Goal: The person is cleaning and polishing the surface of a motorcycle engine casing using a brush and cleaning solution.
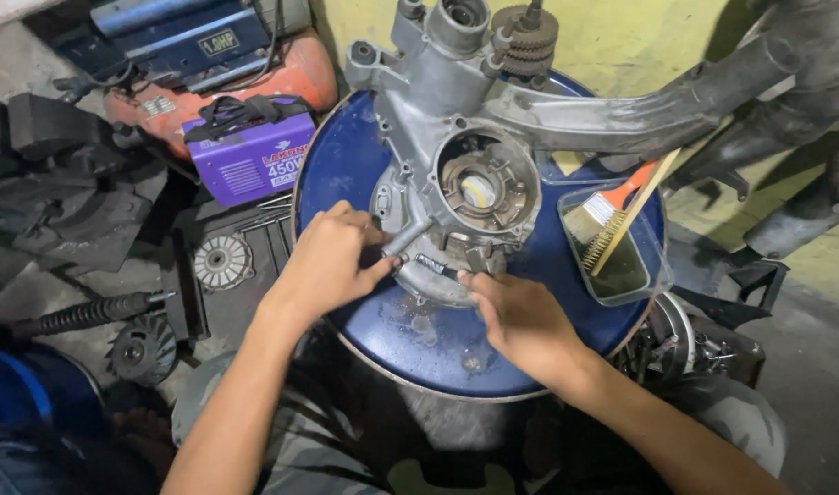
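**Two hands at an engine casing on a blue drum top**

At the far left, dark rubber pieces (62, 183) lie on the floor, and below them a black ribbed handle (85, 313) lies near a round finned part (143, 348). Above, an orange compressor tank (231, 87) stands behind a purple welding box (252, 151) with a black strap. Just beside the box, lower, a small round grey cover (222, 263) lies on a dark tray.

The left hand (328, 261) rests at the left edge of the grey engine casing (456, 137). Its fingers (369, 275) are closed around a short grey metal rod (406, 238), which points up and to the right, against the casing. The casing lies on the round blue drum top (346, 165), which serves as the table. It has a big round opening (484, 188) in the middle and brown gears (527, 37) at its top end.

The right hand (520, 316) is just below the casing. Its fingers (470, 280) pinch a thin dark tool (435, 266), and the tip of this tool meets the rod end near the left thumb.

To the right, a clear plastic tray (653, 266) with dark liquid sits on the drum top, and a brush with an orange handle (612, 211) and a wooden stick (635, 211) lie in it. Behind, a long grey arm (640, 115) goes from the casing toward the right
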